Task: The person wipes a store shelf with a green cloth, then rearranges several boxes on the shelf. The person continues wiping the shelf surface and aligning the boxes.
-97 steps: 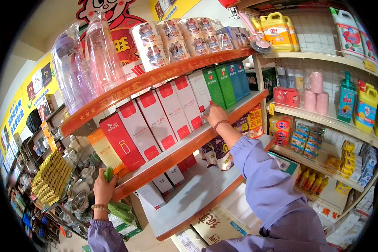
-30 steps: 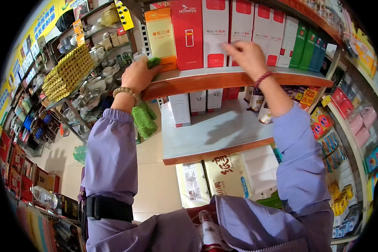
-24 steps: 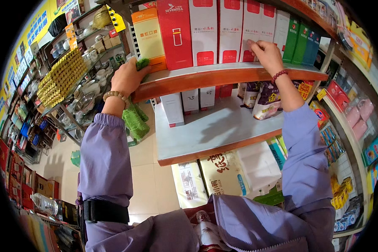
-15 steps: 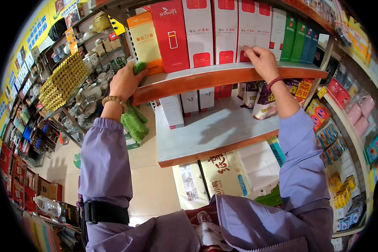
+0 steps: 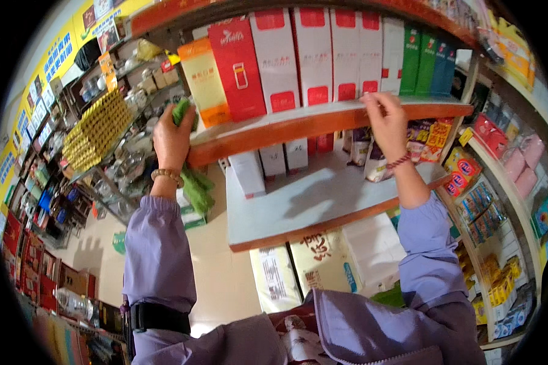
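A green cloth (image 5: 181, 111) is gripped in my left hand (image 5: 172, 141), beside the left end of the upper shelf (image 5: 323, 120). Its loose part hangs below my wrist. My right hand (image 5: 386, 121) is at the shelf's front edge, below the white boxes (image 5: 346, 58); its fingers are loosely bent and apart, with nothing clearly held. On that shelf, a yellow-orange box (image 5: 204, 82), a red box (image 5: 236, 67), several white boxes with red patches, green boxes (image 5: 421, 64) and blue boxes (image 5: 446, 70) stand upright in a row.
The lower shelf (image 5: 274, 213) holds white cartons (image 5: 247, 173) and snack bags (image 5: 429, 139). Large paper packs (image 5: 315, 261) sit beneath it. At left, gold egg trays (image 5: 97, 131) stand near racks of dishes. Packaged goods (image 5: 469, 170) fill the right-hand shelving.
My right hand has drawn back from the white boxes, down to the shelf edge. My left hand has turned more upright, still with the green cloth. The view has shifted slightly.
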Demonstrator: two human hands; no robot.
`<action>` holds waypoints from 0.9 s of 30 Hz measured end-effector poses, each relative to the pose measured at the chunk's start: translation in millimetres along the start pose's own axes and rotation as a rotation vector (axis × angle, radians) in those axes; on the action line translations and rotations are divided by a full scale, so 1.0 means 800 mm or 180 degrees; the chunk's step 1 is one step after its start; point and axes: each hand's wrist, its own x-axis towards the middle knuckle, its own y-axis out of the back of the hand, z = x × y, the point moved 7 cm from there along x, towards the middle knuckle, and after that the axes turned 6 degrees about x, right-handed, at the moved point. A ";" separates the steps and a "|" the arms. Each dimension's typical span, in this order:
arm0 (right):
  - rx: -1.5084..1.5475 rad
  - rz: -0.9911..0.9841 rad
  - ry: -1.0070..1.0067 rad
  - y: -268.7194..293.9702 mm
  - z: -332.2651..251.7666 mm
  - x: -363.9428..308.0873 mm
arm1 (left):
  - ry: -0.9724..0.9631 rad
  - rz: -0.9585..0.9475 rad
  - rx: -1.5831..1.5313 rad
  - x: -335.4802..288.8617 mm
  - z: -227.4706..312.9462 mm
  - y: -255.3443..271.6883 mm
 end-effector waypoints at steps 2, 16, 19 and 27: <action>0.0484 0.0029 -0.0373 0.011 -0.004 -0.024 | -0.0216 0.0638 -0.0666 -0.009 0.017 0.034; 0.3821 -0.1571 -0.3937 -0.103 -0.072 -0.322 | -0.0262 -0.3135 -0.2753 -0.244 0.164 -0.086; 0.3648 -0.0902 -0.4290 -0.059 -0.040 -0.332 | 0.0730 -0.2255 -0.2091 -0.243 0.037 -0.136; 0.2903 -0.0599 -0.4321 -0.004 -0.041 -0.320 | 0.0924 -0.1222 -0.0855 -0.257 -0.138 -0.264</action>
